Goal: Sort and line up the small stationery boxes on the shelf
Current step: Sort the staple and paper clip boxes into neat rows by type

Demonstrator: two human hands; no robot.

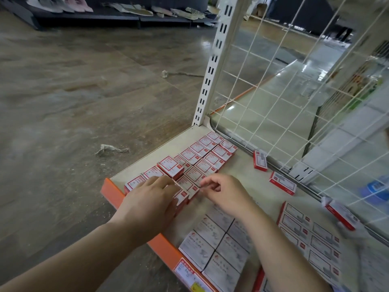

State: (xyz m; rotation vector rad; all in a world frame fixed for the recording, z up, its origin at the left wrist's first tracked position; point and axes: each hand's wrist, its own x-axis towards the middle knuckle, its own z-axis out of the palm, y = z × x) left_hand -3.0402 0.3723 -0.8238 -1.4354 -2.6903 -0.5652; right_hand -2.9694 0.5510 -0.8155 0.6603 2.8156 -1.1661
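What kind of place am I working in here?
Most likely a shop being stocked: a retail shelf with an orange price strip, a slotted upright with wire grid backing, and another low display with slippers across the floor.

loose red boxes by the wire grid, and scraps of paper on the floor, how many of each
Loose red boxes along the wire grid: 3, at and
Paper scraps on the floor: 2, at and
Total: 5
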